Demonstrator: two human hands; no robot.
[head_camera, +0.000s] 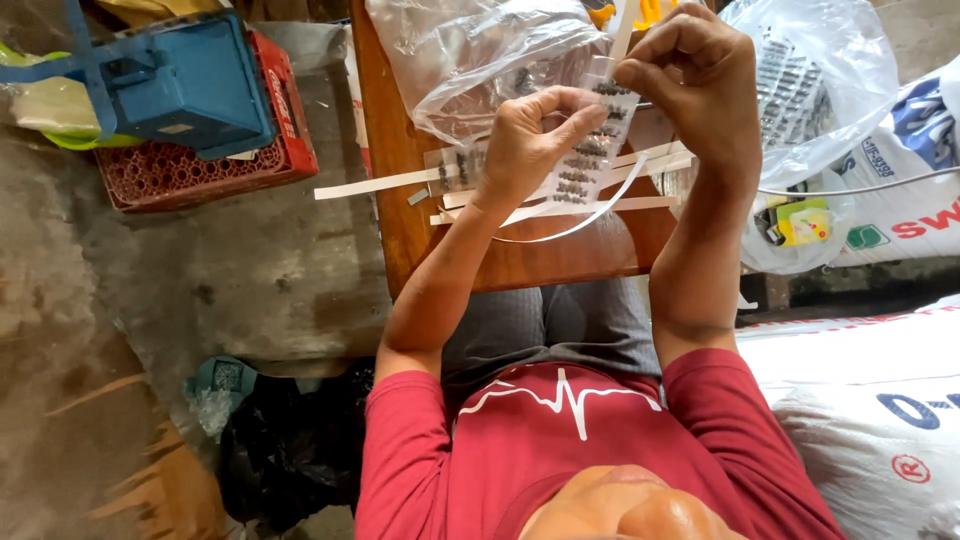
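Both hands hold up a clear plastic strip (588, 160) carrying rows of small dark metal pieces, above a brown wooden table (520, 262). My left hand (525, 140) pinches the strip's left edge near its middle. Higher up, my right hand (700, 85) pinches the strip's top end between thumb and fingertips. Several thin white strips (400, 183) lie across the table under the hands, one curling forward. A second clear strip with dark pieces (455, 168) lies flat to the left of my left hand.
A clear plastic bag (470, 55) lies at the table's back, another bag of similar strips (820, 80) at the right. White printed sacks (880, 400) fill the right side. On the concrete floor to the left sit a red crate (210, 170) holding a blue box (185, 80), and black plastic (290, 450).
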